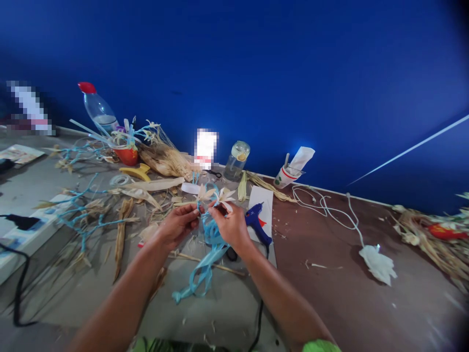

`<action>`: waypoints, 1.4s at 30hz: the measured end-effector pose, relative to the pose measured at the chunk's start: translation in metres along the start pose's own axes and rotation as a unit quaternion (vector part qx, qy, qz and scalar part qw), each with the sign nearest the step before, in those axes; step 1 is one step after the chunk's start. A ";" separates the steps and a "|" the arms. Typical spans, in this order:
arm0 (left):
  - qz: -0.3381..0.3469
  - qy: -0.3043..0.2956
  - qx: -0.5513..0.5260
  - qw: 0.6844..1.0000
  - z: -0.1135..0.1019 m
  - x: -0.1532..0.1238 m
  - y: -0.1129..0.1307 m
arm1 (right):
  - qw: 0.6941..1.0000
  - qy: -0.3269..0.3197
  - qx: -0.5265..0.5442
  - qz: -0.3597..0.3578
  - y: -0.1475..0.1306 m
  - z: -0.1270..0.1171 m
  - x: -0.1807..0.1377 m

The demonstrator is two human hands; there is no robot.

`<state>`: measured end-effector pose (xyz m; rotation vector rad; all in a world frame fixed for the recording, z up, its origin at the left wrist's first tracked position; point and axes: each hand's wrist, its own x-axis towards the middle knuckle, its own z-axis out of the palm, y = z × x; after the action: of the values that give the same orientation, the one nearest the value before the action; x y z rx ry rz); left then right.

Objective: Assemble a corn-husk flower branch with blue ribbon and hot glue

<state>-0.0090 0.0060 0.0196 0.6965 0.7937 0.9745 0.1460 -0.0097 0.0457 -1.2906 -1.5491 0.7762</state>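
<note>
My left hand (pixel 181 222) is closed in a pinch on a blue-wrapped stem, just under a pale dried-husk flower (pixel 204 193). Close beside it, my right hand (pixel 231 224) has its fingers pinched at the base of a second husk flower (pixel 224 195). Light blue ribbon (pixel 210 230) hangs in loops between the hands and trails onto the table, ending in a knotted tip. The fingertips hide exactly where stem and ribbon meet. A blue glue gun (pixel 258 222) lies on white paper (pixel 268 198) right of my right hand.
Blue-wrapped branches (pixel 82 220) and dried husks (pixel 164 159) cover the left side, near a power strip (pixel 29 239). At the back stand a bottle (pixel 98 110), a red cup (pixel 127 155), a glass jar (pixel 236 161) and a paper cup (pixel 287 176). A white cable (pixel 330 205) lies right.
</note>
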 end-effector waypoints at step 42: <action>-0.035 0.015 -0.071 0.997 0.010 -0.001 -0.008 | 0.997 -0.009 0.057 0.047 0.003 -0.002 0.002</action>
<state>0.0022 0.0005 0.0188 0.5287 0.7615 0.9700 0.1493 -0.0071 0.0441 -1.2837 -1.4445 0.9241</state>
